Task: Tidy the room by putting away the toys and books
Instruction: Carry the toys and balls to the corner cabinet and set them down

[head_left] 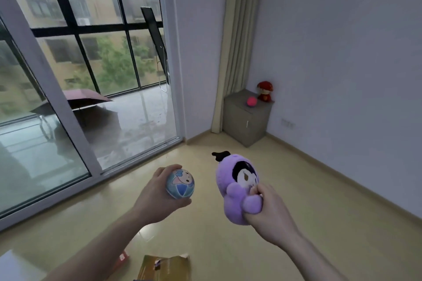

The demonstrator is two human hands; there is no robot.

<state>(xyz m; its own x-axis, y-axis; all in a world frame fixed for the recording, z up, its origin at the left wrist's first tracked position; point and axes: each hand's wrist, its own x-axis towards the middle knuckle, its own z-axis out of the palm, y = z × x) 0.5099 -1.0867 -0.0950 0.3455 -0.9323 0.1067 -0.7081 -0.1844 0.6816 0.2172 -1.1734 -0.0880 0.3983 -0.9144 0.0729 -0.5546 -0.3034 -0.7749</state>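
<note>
Bare floor; ball clasped by left hand, plush by right hand, evidently for the cabinet at one o'clock.

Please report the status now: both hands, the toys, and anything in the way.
Left hand grips blue ball. Right hand grips purple plush. Grey cabinet ahead holds pink ball and red doll. Floor between looks open.

The left hand holds a ball, left of the plush toy in the right hand; beyond them a cabinet stands in the corner, right of the curtain; on it a small ball lies left of a doll; books lie on the floor below the hands.
</note>
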